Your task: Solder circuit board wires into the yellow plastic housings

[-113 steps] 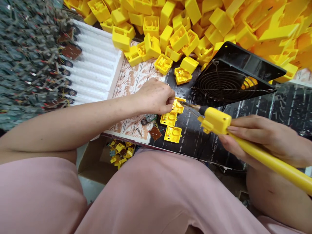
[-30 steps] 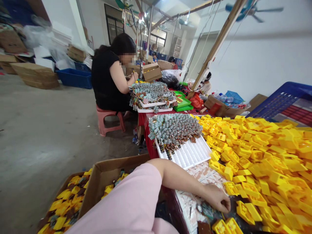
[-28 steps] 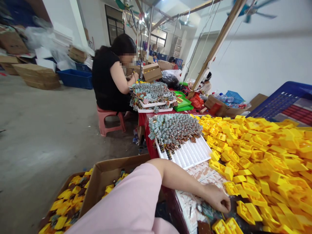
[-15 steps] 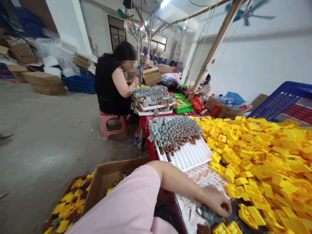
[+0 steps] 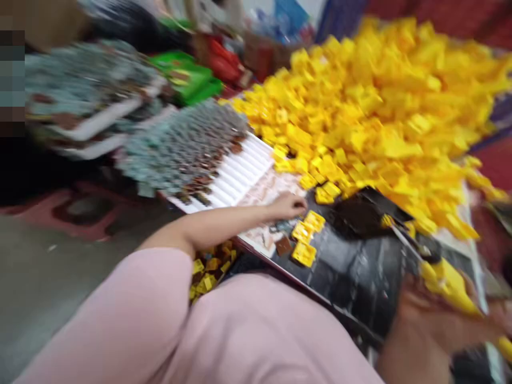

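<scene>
My left hand (image 5: 288,206) is over the near table edge with its fingers curled together; whatever they hold, if anything, is hidden. Just below it lie a small circuit board (image 5: 282,226), a brown square piece (image 5: 283,246) and several yellow plastic housings (image 5: 304,254). At the lower right is my right hand (image 5: 424,304), blurred. Its fingers are closed round a yellow-handled tool (image 5: 450,282) with a thin metal shaft, which looks like a soldering iron. The shaft points up and left toward a shallow black tray (image 5: 358,213).
A large heap of yellow housings (image 5: 372,117) covers the far side of the table. To the left, a white ribbed tray (image 5: 242,176) carries many grey-green parts (image 5: 188,144). Behind stand more loaded trays (image 5: 100,117) and green trays (image 5: 188,80). A pink stool (image 5: 96,208) is at left.
My view has swung down and to the right, bringing my right hand and the yellow-handled tool into sight. My left hand stays near the small circuit board, fingers curled.
</scene>
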The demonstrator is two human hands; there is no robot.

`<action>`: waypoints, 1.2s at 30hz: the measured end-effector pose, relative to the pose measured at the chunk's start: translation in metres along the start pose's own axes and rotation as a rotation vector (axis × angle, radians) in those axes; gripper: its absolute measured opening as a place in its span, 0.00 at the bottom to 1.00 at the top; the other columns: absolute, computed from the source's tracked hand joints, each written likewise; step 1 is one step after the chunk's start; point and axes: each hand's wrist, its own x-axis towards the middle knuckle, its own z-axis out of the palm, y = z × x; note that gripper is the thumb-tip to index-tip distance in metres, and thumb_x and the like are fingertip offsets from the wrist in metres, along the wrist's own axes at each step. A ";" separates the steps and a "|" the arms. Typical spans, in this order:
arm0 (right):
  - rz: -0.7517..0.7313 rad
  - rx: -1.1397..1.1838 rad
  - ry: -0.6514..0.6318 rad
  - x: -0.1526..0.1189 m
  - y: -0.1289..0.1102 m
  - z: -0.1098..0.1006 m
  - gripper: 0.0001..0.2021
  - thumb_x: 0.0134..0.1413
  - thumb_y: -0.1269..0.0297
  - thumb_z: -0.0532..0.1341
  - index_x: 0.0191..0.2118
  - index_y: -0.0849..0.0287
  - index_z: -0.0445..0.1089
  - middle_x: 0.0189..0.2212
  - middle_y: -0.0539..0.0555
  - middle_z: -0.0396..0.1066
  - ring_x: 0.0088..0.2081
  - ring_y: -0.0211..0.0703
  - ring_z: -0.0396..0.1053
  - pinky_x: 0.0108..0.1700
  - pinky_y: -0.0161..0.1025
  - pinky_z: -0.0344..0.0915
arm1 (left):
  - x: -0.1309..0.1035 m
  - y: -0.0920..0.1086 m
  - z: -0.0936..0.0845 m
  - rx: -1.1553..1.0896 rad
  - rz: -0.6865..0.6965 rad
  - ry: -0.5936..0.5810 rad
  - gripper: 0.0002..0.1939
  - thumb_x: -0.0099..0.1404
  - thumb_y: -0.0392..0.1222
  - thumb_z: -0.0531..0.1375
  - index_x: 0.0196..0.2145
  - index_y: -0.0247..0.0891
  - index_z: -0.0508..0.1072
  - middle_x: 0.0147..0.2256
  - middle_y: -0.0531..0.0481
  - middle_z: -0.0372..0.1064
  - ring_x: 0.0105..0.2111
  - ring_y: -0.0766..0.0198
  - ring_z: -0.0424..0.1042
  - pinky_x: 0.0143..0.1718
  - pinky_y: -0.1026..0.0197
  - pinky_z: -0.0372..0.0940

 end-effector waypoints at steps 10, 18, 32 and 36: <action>-0.122 -0.220 0.114 -0.026 0.030 -0.025 0.12 0.65 0.53 0.66 0.43 0.55 0.80 0.29 0.49 0.74 0.22 0.37 0.71 0.20 0.32 0.67 | 0.006 0.010 -0.022 0.098 -0.005 -0.035 0.08 0.64 0.39 0.61 0.37 0.37 0.81 0.34 0.50 0.81 0.38 0.60 0.77 0.56 0.53 0.66; -0.111 -0.522 -0.133 -0.056 0.022 -0.015 0.18 0.55 0.64 0.75 0.52 0.51 0.80 0.37 0.51 0.82 0.30 0.41 0.79 0.31 0.35 0.78 | 0.015 0.022 -0.016 0.347 0.041 -0.105 0.12 0.65 0.40 0.56 0.34 0.36 0.80 0.27 0.52 0.75 0.34 0.61 0.73 0.63 0.48 0.57; -0.463 -0.728 -0.471 -0.058 0.020 0.019 0.12 0.56 0.74 0.73 0.41 0.54 0.72 0.30 0.50 0.80 0.29 0.43 0.80 0.26 0.34 0.76 | 0.013 0.020 -0.015 0.258 0.046 -0.115 0.09 0.63 0.41 0.56 0.31 0.37 0.74 0.30 0.51 0.76 0.31 0.63 0.70 0.60 0.50 0.61; -0.521 -0.746 -0.526 -0.053 0.019 0.024 0.11 0.58 0.71 0.73 0.41 0.53 0.72 0.28 0.48 0.80 0.27 0.40 0.79 0.25 0.31 0.74 | 0.014 0.019 -0.013 0.265 0.048 -0.124 0.08 0.62 0.41 0.56 0.30 0.38 0.74 0.30 0.51 0.76 0.33 0.61 0.71 0.60 0.49 0.61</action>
